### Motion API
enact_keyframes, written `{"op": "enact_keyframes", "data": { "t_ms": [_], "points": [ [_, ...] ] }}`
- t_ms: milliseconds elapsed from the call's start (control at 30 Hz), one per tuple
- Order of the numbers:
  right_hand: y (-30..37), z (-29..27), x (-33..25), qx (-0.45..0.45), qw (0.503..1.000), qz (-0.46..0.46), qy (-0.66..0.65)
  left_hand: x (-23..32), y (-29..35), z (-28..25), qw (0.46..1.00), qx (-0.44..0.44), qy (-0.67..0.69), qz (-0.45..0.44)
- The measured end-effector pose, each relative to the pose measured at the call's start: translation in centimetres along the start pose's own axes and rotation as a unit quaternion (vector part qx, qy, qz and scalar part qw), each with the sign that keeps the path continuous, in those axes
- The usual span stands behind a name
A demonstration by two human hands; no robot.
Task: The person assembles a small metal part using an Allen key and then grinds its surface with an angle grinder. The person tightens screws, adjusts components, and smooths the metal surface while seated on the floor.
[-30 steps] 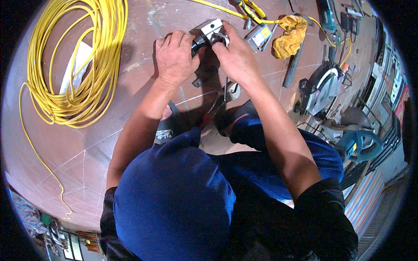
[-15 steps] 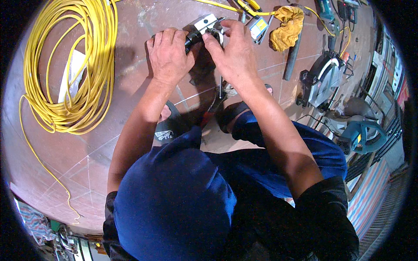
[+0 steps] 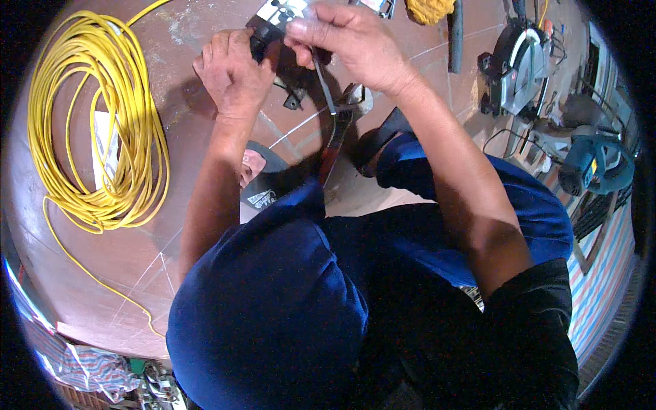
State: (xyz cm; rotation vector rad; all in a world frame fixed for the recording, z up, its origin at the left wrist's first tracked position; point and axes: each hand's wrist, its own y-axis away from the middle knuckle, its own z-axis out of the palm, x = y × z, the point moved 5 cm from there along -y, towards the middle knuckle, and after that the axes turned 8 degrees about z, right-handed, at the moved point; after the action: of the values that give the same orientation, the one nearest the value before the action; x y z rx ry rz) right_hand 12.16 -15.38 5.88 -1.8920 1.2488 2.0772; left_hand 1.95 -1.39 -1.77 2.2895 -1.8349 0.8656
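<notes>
Curling round black cylinder point(image 3: 258, 47), slim metal rod point(image 3: 324, 83): 2 hands point(image 3: 236, 76)

Left hand point(image 3: 234, 74) back up, fingers bent forward, thumb side facing right hand point(image 3: 352, 44). Right sits right of left fingers, digits bunched and pointing toward them; exact pinch hard to tell. Left forearm point(image 3: 215, 171) runs straight back below its fingers; right forearm point(image 3: 447, 140) slants back and outward.
</notes>
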Motion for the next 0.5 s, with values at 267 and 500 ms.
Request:
{"op": "enact_keyframes", "data": {
  "t_ms": [267, 500],
  "points": [
    [-1.3, -6.1, -0.1, 0.128, 0.988, 0.074, -0.051, -0.2, -0.2, 0.4, 1.0, -0.001, 0.02, -0.007],
    [0.3, -6.6, -2.4, 0.179, 0.953, -0.025, 0.245, 0.5, -0.6, -0.5, 1.0, -0.01, 0.02, -0.008]
  ]
}}
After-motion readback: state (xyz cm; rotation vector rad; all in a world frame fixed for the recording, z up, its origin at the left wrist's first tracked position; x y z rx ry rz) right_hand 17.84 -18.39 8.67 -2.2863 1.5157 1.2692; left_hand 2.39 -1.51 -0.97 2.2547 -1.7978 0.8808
